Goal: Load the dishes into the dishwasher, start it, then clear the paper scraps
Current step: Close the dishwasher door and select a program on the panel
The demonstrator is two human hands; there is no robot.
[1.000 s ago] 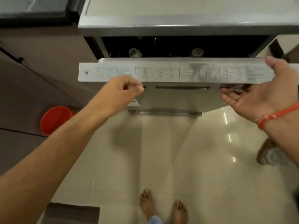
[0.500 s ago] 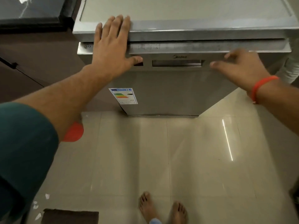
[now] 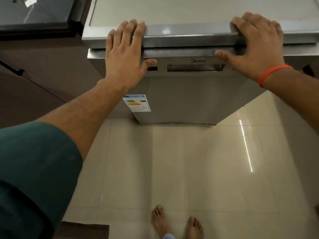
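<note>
Two bare hands are pressed flat against the upper front of the dishwasher [image 3: 189, 94], a boxy appliance clad in brushed, matte grey metal. The left hand [image 3: 124, 56] is laid open with its fingers spread over the front lip of the smooth top panel [image 3: 181, 11], near the left corner, and its thumb is stretched along the door just beside a small dark rectangular window. The right hand [image 3: 257, 44] is likewise uncurled, its fingers hooked over the same lip toward the right corner and its thumb rested on the narrow band below; nothing is gripped by either. The door is seen shut and upright, with a long recessed handle slot [image 3: 196, 67] set under the brand lettering. A glossy rectangular energy label [image 3: 137, 103] with coloured bars is stuck at the lower left corner of the door. A thin orange band [image 3: 274, 73] is worn on the right wrist, and a dark green sleeve [image 3: 31, 169] covers the left upper arm. Crumpled white paper scraps [image 3: 25, 1] are seen on the dark, glassy counter [image 3: 34, 18] at the far left. Polished cream floor tiles [image 3: 172, 169] reflect a bright streak, and bare feet [image 3: 176, 223] are planted on them.
</note>
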